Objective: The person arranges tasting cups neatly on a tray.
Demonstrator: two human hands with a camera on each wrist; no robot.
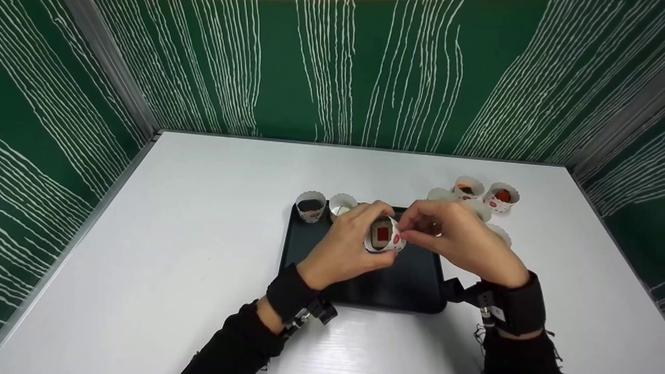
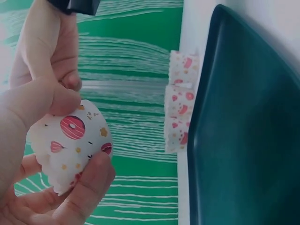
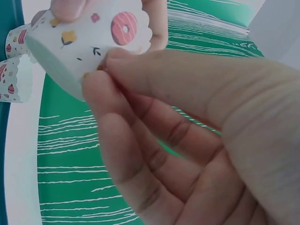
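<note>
Just right of centre in the head view, holding 1 paper cup (image 1: pixel 398 242) above a dark tray (image 1: pixel 400 285): gripped from the left by the curled left hand (image 1: pixel 350 246), pinched at the printed wall from the right by thumb and forefinger of the right hand (image 1: pixel 460 236). Tipped with mouth toward the viewer, wall toward the right hand; wrapped more fully from the left. Impossible to see between the right fingertips.

Smooth, plastic-looking tray (image 1: pixel 374 291), faintly glossy. Above the tray, a cup (image 2: pixel 82 136) of matt printed paper; along the tray's far edge, more paper cups (image 1: pixel 311 214). Under the tray, a smooth, softly shiny table (image 1: pixel 171 249); beyond the tray, walls (image 1: pixel 278 78) with rough-looking white lines; nearer, matt cloth sleeves (image 1: pixel 234 337).
</note>
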